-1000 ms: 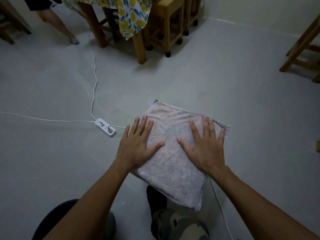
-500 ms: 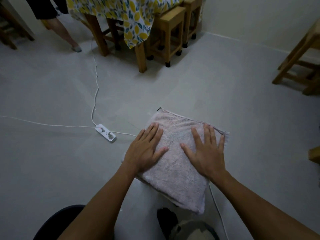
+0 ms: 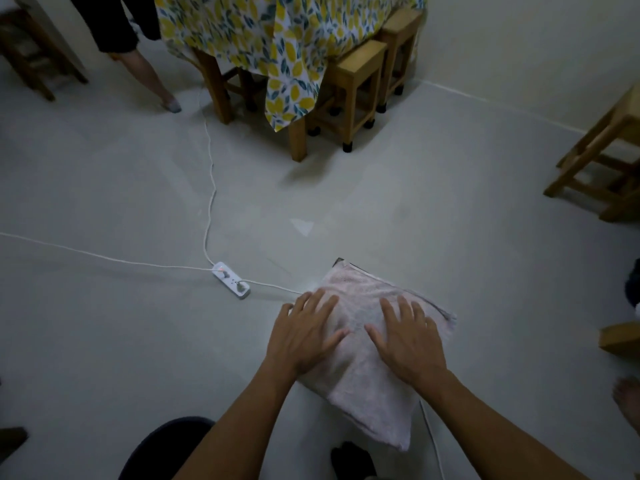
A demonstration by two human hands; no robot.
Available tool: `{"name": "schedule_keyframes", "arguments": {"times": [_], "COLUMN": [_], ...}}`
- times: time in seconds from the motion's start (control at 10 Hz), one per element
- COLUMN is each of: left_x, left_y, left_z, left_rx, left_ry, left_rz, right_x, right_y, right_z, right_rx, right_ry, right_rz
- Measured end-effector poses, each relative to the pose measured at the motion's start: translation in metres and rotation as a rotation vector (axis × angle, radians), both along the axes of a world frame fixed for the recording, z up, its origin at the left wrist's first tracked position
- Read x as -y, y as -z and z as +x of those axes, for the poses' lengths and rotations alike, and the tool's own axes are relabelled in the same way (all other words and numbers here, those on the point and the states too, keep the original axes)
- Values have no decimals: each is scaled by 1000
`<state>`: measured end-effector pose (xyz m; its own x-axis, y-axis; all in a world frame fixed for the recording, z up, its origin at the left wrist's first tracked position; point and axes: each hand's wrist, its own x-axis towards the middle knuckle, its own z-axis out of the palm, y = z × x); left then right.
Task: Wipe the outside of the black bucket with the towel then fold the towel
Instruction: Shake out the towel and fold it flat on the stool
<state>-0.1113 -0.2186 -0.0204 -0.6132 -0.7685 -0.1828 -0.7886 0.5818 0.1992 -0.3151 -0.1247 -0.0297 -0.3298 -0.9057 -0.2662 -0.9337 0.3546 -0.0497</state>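
Note:
A pale pink towel [image 3: 367, 386], folded into a rough square, lies on the grey floor in front of me. My left hand [image 3: 304, 336] rests flat on its left part with fingers spread. On the towel's right part my right hand [image 3: 408, 336] lies flat as well, fingers apart. Neither hand grips the cloth. A thin dark edge [image 3: 341, 260] shows under the towel's far corner; I cannot tell what it is. No black bucket is plainly visible.
A white power strip [image 3: 232, 279] with white cables lies on the floor to the left. A table with a lemon-print cloth [image 3: 277, 39] and wooden stools [image 3: 356, 84] stand at the back. Another person's leg [image 3: 145, 71] is far left. Wooden furniture [image 3: 602, 157] stands right.
The view has tilted up and back, showing more of the room. Both hands have slid slightly along the towel and stay flat on it.

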Motion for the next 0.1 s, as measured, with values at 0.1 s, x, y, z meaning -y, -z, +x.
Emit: {"name": "schedule_keyframes", "arguments": {"times": [0.1], "left_x": [-8], "left_y": [-60], "left_z": [19], "left_rx": [32], "left_ry": [-43], "left_rz": [0], "right_x": [3], "right_y": [-48], "right_z": [20], "right_rx": [17], "right_ry": [-80], "right_rz": [-82]}}
